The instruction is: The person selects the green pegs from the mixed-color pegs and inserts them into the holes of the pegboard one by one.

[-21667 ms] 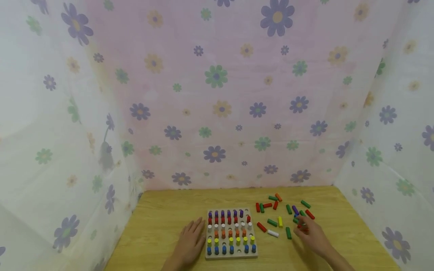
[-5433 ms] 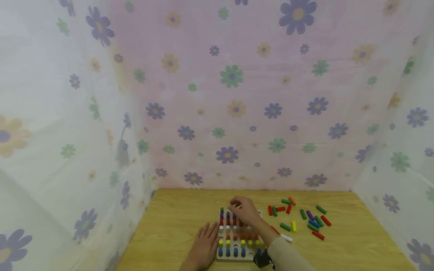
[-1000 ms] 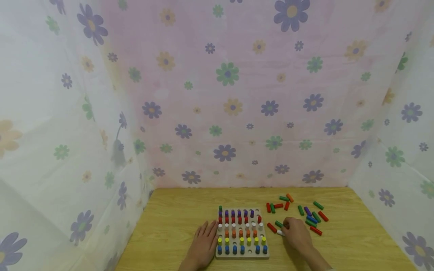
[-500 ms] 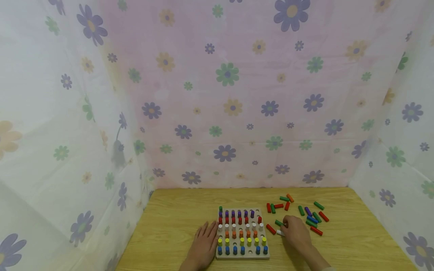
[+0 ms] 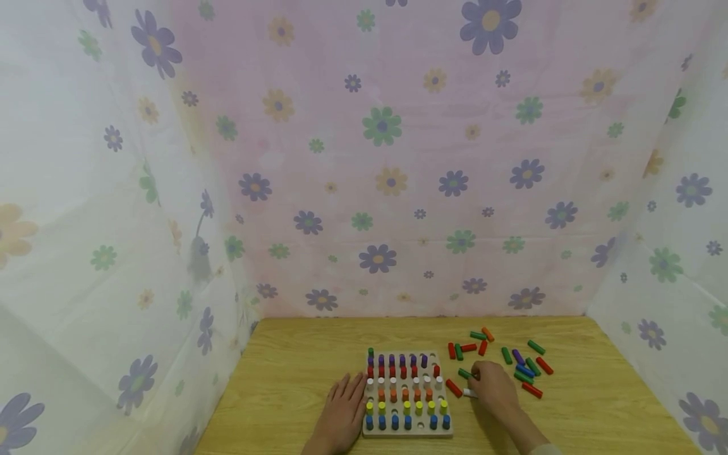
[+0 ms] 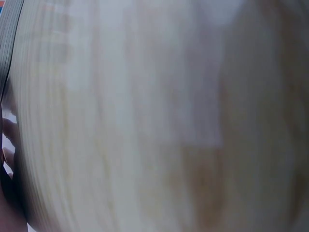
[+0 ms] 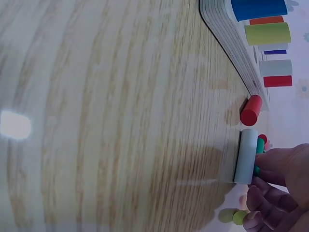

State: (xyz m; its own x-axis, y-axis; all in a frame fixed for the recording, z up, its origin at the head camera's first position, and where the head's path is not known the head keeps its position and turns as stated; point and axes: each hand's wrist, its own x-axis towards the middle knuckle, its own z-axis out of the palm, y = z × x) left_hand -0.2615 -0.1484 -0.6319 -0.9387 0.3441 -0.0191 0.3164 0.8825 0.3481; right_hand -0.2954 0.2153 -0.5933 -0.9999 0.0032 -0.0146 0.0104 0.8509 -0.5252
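right wrist, right hand (image 7: 282, 186) touching white peg (image 7: 245, 155)

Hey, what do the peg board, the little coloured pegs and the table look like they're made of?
Peg board: probably pale unpainted wood; its edge in the right wrist view shows stacked layers, like plywood.
Coloured pegs, such as the white peg by the right hand: likely painted wood, smooth with a slight sheen, though plastic is possible.
Table: wood-grain surface, perhaps laminate; a light reflects on it.
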